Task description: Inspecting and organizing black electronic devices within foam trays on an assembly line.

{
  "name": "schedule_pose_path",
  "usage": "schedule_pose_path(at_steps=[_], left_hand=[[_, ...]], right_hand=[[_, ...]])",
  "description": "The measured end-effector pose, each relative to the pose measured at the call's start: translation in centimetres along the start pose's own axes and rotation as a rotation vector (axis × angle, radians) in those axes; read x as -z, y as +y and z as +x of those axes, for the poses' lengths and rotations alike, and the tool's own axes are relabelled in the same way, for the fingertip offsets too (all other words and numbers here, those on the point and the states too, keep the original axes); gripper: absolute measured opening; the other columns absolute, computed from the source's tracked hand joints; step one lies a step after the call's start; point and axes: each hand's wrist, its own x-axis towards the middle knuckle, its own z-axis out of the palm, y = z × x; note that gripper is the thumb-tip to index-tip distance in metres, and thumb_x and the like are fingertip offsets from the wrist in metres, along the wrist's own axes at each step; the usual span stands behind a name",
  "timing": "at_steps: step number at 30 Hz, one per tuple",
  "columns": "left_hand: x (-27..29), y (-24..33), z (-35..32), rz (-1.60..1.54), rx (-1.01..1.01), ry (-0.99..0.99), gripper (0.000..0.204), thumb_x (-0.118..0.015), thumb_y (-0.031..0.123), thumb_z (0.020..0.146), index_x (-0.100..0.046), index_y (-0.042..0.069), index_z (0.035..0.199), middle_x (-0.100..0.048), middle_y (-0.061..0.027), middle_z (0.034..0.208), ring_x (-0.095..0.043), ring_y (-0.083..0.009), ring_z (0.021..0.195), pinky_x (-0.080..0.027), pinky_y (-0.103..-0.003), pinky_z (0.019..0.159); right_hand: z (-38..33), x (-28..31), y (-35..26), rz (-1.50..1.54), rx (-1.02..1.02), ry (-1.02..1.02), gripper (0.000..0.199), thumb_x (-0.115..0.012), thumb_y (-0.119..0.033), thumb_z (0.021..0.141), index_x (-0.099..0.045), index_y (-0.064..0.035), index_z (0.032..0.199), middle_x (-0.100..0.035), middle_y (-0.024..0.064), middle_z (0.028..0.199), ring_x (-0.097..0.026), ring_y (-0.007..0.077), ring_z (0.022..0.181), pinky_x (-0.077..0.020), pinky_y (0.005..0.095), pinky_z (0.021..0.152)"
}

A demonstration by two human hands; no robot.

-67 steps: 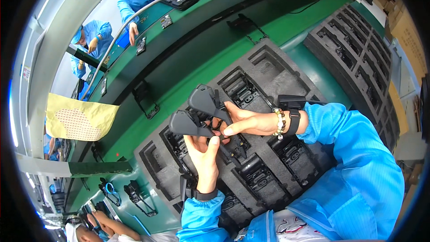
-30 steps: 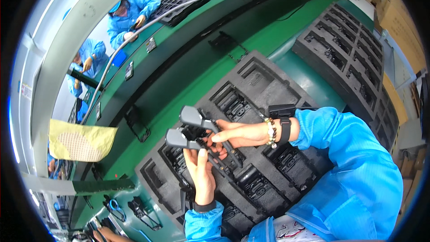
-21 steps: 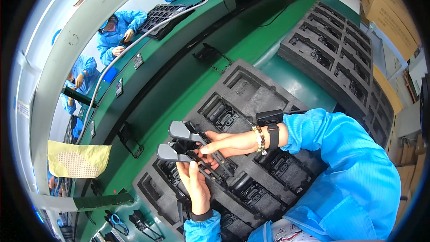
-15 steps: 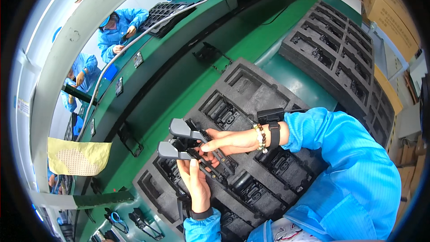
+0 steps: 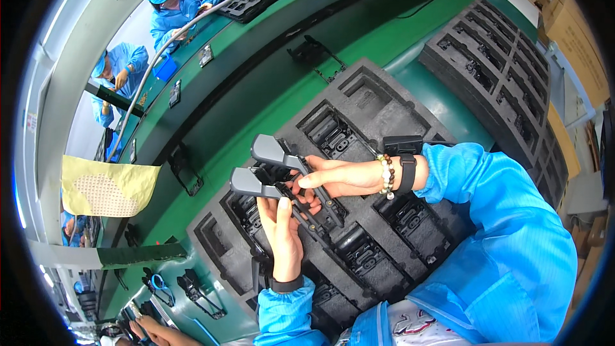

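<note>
Above a dark grey foam tray (image 5: 419, 122) I hold a black frame with two grey rounded ends (image 5: 255, 181) and long thin black arms. My left hand (image 5: 282, 237) grips it from below, fingers closed around the nearer grey end. My right hand (image 5: 349, 178) comes in from the right, its thumb and fingers closed on the black arms beside the other grey end. Some fingertips are hidden behind the frame; whether it is one piece or two I cannot tell. Black moulded parts (image 5: 332, 138) lie in the tray's pockets beneath and around my hands.
Beyond the tray runs a green conveyor belt (image 5: 240, 134) carrying black frames (image 5: 184, 170). Stacked foam trays (image 5: 442, 51) stand at the far right. A yellow cloth (image 5: 109, 186) hangs from a rail at left. Co-workers in blue sit across; another person's arm (image 5: 157, 330) shows at lower left.
The whole view has shifted, with the tray and belt slightly displaced. Both hands keep their hold on the frame. Another person's arm has come into view at the lower left.
</note>
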Motion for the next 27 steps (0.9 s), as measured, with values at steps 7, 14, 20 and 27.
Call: schedule_pose_path(at_steps=[7,14,20,27], left_hand=[[0.1,-0.1,0.2,-0.004,0.004,-0.031,0.060,-0.059,0.017,0.094,-0.027,0.005,0.144,-0.052,-0.0133,0.123,-0.063,-0.0218,0.097,-0.061,-0.037,0.074],[-1.1,0.2,-0.3,0.089,-0.109,0.023,0.054,-0.055,0.035,0.094,-0.038,0.005,0.136,-0.056,-0.0108,0.116,-0.062,-0.0196,0.094,-0.060,-0.035,0.072],[0.6,0.5,0.4,-0.191,-0.172,0.072,0.051,-0.058,0.038,0.095,-0.040,0.014,0.136,-0.057,-0.0056,0.111,-0.039,-0.0041,0.064,-0.028,-0.016,0.048],[1.7,1.1,0.9,-0.200,-0.127,0.189,0.027,-0.059,0.031,0.097,-0.052,0.011,0.114,-0.043,0.0034,0.076,-0.038,-0.0015,0.060,-0.030,-0.016,0.044]], right_hand=[[0.0,0.2,0.2,0.008,0.012,-0.004,0.040,-0.063,-0.031,0.094,-0.042,-0.0095,0.122,-0.056,0.0021,0.106,-0.055,0.0109,0.096,-0.0487,0.0337,0.081],[-0.3,0.0,0.2,0.009,0.080,-0.024,0.039,-0.058,-0.033,0.096,-0.045,-0.0082,0.122,-0.058,0.0026,0.106,-0.055,0.0117,0.095,-0.0471,0.0324,0.081],[0.6,2.5,0.3,0.034,0.082,-0.070,0.064,-0.030,-0.054,0.101,-0.042,-0.0037,0.139,-0.058,0.0088,0.124,-0.055,0.0141,0.090,-0.0479,0.0302,0.082],[0.3,1.0,-2.1,0.054,0.200,0.027,0.065,-0.033,-0.052,0.101,-0.039,0.0001,0.139,-0.051,0.0157,0.136,-0.054,0.0285,0.124,-0.0520,0.0397,0.094]])
